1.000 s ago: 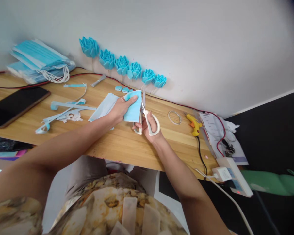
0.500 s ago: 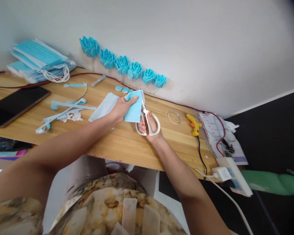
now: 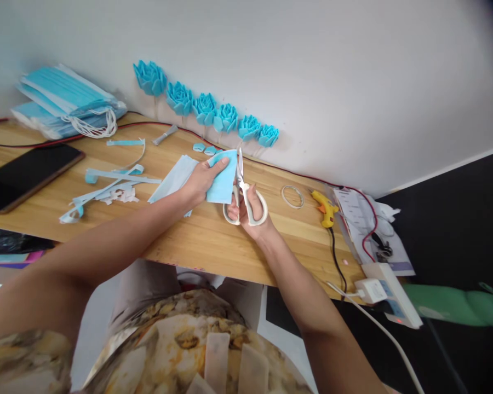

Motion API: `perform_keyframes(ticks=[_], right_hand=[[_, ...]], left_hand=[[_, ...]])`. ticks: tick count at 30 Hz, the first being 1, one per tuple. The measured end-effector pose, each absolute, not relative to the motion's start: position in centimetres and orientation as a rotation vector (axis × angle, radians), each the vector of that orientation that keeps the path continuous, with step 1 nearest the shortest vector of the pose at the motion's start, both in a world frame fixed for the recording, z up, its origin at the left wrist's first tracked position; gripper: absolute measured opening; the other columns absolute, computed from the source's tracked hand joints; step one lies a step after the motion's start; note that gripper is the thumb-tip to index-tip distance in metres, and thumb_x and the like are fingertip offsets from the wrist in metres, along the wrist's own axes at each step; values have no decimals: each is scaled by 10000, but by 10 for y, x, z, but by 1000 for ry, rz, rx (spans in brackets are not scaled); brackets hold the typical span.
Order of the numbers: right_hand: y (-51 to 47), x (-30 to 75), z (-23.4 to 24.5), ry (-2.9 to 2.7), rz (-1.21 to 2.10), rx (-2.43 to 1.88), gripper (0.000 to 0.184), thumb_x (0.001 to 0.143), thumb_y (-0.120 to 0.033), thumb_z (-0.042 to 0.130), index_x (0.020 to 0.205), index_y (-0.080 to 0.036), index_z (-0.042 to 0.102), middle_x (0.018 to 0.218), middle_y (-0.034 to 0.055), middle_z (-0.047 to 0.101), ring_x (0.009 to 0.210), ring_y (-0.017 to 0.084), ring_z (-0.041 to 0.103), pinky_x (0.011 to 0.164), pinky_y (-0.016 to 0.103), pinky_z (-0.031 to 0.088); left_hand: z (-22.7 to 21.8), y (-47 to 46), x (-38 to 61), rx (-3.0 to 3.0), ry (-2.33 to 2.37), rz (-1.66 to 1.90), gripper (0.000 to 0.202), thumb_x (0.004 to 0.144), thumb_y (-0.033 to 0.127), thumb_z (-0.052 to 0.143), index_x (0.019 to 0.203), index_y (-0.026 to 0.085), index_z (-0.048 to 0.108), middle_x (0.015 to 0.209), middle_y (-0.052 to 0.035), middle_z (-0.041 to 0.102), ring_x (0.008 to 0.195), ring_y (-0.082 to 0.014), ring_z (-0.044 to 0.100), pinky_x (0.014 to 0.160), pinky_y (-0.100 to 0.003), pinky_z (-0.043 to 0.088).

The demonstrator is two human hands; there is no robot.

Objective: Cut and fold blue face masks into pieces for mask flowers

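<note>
My left hand [image 3: 203, 180] is closed on a folded piece of blue face mask fabric [image 3: 224, 183], its thumb lying flat on top. In my right hand [image 3: 252, 213] is a pair of white-handled scissors [image 3: 241, 178], thumb and fingers through the loops and the blades pointing away from me. The blades stand at the right edge of the fabric, slightly parted. Beneath my left hand lie more pale blue mask sheets [image 3: 173, 178], partly covered. Small cut blue pieces [image 3: 204, 149] rest just beyond the fabric, some hidden behind it.
Several blue fabric flowers [image 3: 205, 109] on stems lean along the wall. Packed masks [image 3: 66, 101], a phone [image 3: 28, 172] and cut strips [image 3: 107, 183] lie left. Rightward are a wire coil [image 3: 292, 197], a yellow glue gun [image 3: 325, 209], papers and a power strip [image 3: 394, 298].
The scissor handles have spread further apart, and the blades have parted from the fabric's edge a little. My left hand and the fabric have shifted slightly left.
</note>
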State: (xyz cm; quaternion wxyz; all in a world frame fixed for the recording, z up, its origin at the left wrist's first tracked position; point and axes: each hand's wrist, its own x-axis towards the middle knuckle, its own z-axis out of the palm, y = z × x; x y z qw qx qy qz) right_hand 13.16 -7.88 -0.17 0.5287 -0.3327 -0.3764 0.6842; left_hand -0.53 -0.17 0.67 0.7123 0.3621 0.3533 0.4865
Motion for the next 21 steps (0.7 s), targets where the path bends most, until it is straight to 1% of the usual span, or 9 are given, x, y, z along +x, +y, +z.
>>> perform_keyframes(ticks=[3, 6, 10, 12, 16, 19, 21], right_hand=[[-78, 132, -1, -918, 1656, -767, 615, 753, -753, 746, 1034, -227, 599, 610, -71, 543, 488, 89, 445, 430, 226, 374], [-78, 132, 0, -969, 1634, -801, 582, 795, -779, 680, 946, -225, 586, 589, -65, 516, 484, 95, 440, 439, 239, 368], [-78, 134, -1, -1031, 1645, -823, 638, 761, -847, 643, 803, -215, 561, 541, -57, 483, 469, 95, 440, 455, 246, 362], [-77, 135, -2, -1039, 1646, -830, 650, 753, -858, 638, 777, -213, 558, 536, -52, 483, 464, 96, 445, 456, 247, 357], [-77, 135, -3, -1034, 1624, -836, 643, 782, -853, 608, 750, -214, 552, 544, -45, 484, 472, 101, 461, 458, 247, 364], [-77, 133, -2, -1005, 1621, -817, 638, 767, -846, 637, 731, -213, 559, 543, -44, 492, 472, 102, 464, 458, 248, 371], [-78, 132, 0, -987, 1616, -800, 637, 759, -840, 653, 714, -211, 561, 535, -45, 491, 467, 99, 461, 455, 248, 370]], left_hand=[[9, -3, -6, 814, 749, 1092, 269, 843, 368, 795, 923, 148, 664, 654, -24, 704, 538, -159, 643, 523, -268, 555], [8, -4, -5, 865, 765, 1133, 255, 821, 348, 813, 860, 150, 658, 660, -6, 690, 543, -132, 617, 533, -242, 531], [5, -4, -4, 979, 782, 1170, 258, 808, 359, 825, 819, 158, 663, 644, 27, 640, 534, -97, 558, 535, -212, 480], [5, -5, -3, 1011, 780, 1168, 263, 805, 373, 822, 813, 163, 664, 639, 34, 630, 526, -93, 536, 527, -211, 464], [4, -5, 0, 1053, 782, 1163, 266, 786, 381, 821, 802, 163, 670, 645, 40, 612, 535, -88, 510, 543, -216, 462], [1, -6, 1, 1075, 793, 1187, 280, 764, 395, 826, 786, 160, 675, 649, 45, 595, 549, -85, 491, 552, -216, 452], [-1, -5, 2, 1095, 798, 1185, 320, 747, 435, 835, 771, 164, 667, 646, 44, 591, 554, -90, 490, 545, -217, 440]])
